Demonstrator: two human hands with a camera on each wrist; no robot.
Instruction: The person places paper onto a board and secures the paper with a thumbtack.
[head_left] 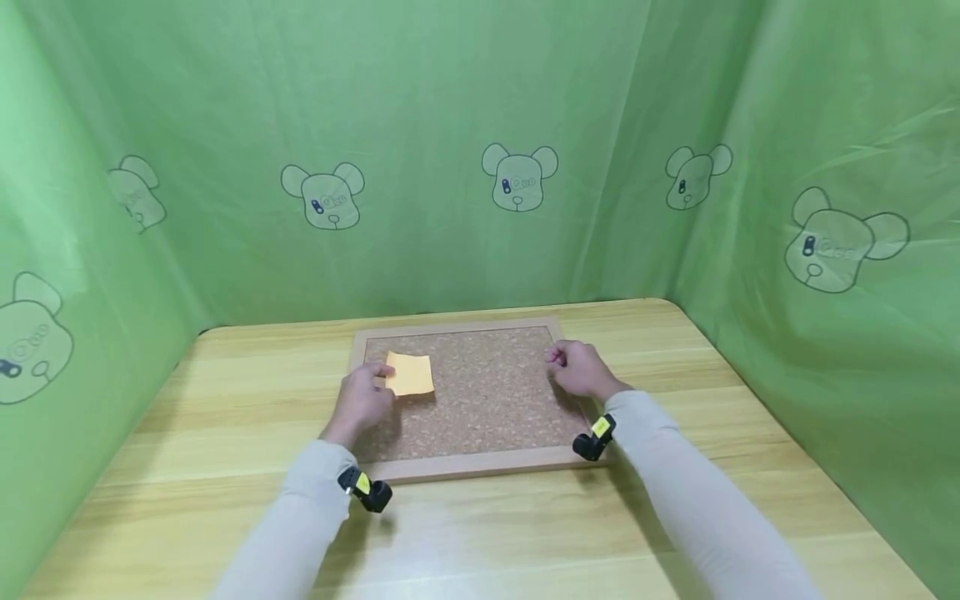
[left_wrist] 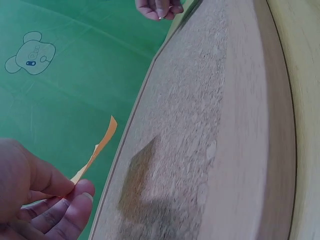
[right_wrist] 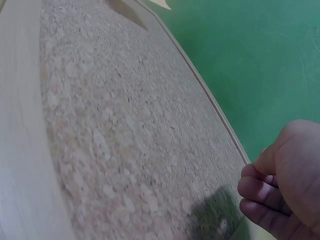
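The square of paper (head_left: 410,374) in your left hand (head_left: 365,398) is pale orange and plain, its upper edge dipping slightly and its far lower corner drooping. You have it above the left part of the cork board (head_left: 487,392), whose speckled brown surface sits inside a light wooden frame (head_left: 480,465) on the worktop (head_left: 465,542).

From the head view you might take the paper as lying flat on the cork. Your left wrist view shows it nearly edge-on, bowed and lifted clear, with its shadow (left_wrist: 137,175) falling on the cork beside it. Your right wrist view catches just a corner of the paper at the top edge.

Your left thumb and fingers are clamped on the near edge of the paper, the hand reaching in over the frame's left side. Your right hand (head_left: 581,368) is over the board's right edge, fingers curled in and tips together with the thumb; you cannot tell from these views whether something small sits between them. Both forearms stretch forward, well apart, in pale sleeves (head_left: 690,492).
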